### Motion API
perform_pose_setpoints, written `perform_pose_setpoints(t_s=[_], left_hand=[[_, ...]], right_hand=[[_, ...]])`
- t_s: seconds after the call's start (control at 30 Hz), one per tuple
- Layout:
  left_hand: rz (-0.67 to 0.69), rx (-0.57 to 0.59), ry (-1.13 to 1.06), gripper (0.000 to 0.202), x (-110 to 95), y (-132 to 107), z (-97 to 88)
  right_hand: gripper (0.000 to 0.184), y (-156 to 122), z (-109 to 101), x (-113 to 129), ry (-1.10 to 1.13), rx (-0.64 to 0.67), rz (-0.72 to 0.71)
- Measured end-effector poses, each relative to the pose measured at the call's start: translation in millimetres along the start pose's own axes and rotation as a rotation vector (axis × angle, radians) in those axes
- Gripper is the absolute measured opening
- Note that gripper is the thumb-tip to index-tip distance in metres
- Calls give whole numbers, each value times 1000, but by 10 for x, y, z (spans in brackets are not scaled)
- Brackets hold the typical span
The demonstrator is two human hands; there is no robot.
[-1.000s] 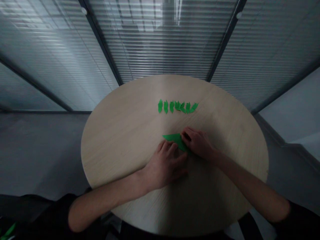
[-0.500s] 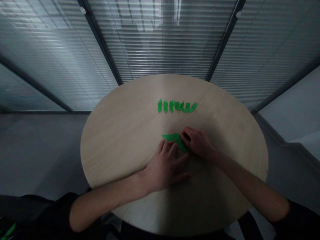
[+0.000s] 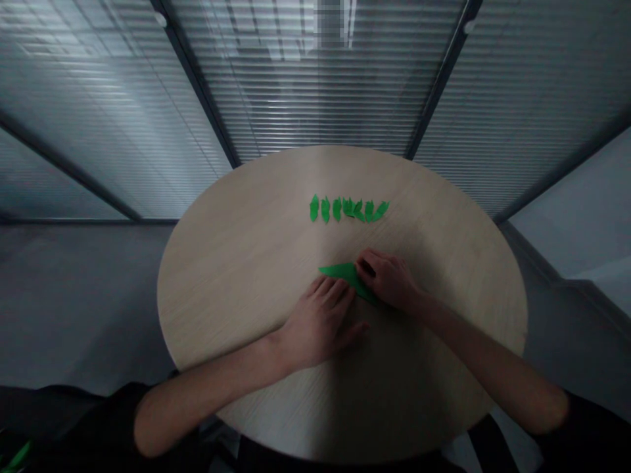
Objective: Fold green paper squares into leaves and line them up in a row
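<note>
A green sheet of folded paper [image 3: 340, 270] lies on the round wooden table [image 3: 231, 276] between my hands. My left hand [image 3: 320, 322] rests over its near edge, fingers stretched out and the thumb apart. At the paper's right side my right hand [image 3: 387, 277] has its fingers curled and pinched on it. Part of the paper is hidden under both hands. Beyond them stands a row of several small green folded paper pieces [image 3: 337, 209], shaped like leaves, some overlapping on the right.
Glass panels with blinds [image 3: 320, 112] rise behind the table's far edge, split by dark frames. Grey floor [image 3: 89, 295] shows to the left. Something green [image 3: 20, 454] sits at the lower left corner.
My left hand has slid slightly to the left along the paper's near edge, its fingers drawing closer together. My right hand stays at the paper's right side.
</note>
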State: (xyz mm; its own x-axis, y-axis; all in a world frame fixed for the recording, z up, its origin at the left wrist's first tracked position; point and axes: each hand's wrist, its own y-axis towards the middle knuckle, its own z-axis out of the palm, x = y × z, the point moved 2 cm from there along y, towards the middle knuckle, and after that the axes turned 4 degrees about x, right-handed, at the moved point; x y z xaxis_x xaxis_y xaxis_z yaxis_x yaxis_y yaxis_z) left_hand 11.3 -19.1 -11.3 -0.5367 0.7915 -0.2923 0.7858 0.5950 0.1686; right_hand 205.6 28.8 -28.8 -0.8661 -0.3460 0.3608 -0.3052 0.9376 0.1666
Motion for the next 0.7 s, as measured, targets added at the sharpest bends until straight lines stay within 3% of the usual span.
perform_pose_setpoints(t_s=[0.13, 0.4, 0.7], left_hand=[[-36, -1, 40, 48, 38, -10, -28], [-145, 66, 135, 62, 1, -58, -23], [-191, 65, 118, 67, -60, -90, -5]], right_hand=[[12, -1, 1, 0, 15, -8, -4], [13, 4, -3, -5, 22, -10, -3], [13, 3, -5, 2, 17, -12, 0]])
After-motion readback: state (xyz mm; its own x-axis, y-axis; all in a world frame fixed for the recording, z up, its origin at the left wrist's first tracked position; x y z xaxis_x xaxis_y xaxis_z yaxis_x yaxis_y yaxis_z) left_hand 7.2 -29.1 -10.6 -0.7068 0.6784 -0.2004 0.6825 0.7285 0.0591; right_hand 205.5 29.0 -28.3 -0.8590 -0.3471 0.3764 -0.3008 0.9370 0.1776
